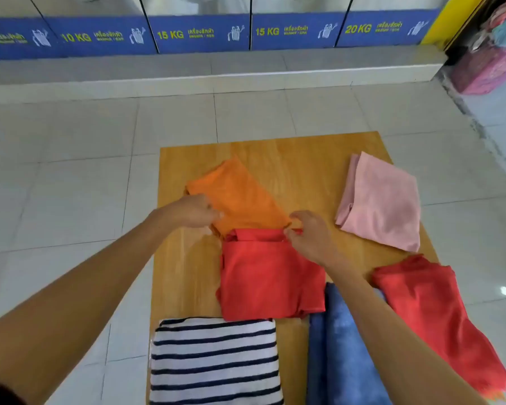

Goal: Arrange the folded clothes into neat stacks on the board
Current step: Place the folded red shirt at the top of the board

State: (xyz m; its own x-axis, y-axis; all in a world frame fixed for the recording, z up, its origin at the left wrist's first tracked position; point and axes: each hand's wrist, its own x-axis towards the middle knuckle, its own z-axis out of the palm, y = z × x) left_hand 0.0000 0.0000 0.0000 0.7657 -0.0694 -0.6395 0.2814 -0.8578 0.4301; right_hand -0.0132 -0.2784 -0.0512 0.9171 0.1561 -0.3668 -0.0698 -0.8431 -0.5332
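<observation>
A wooden board (pixel 304 159) lies on the tiled floor. A folded orange cloth (pixel 240 197) sits at its middle left. My left hand (pixel 195 210) pinches the orange cloth's near-left corner. A folded red garment (pixel 268 276) lies just below it, its far edge touching the orange cloth. My right hand (pixel 310 235) pinches the red garment's far-right corner. A folded pink cloth (pixel 380 203) rests at the right. A second red garment (pixel 433 314) hangs over the board's right edge. Blue denim (pixel 339 346) and a striped navy-and-white top (pixel 214 361) lie nearest me.
A row of blue-fronted washing machines (pixel 199 33) on a raised step lines the far wall. A pink bag (pixel 485 68) with clothes stands at the far right. Grey floor tiles (pixel 70 185) surround the board.
</observation>
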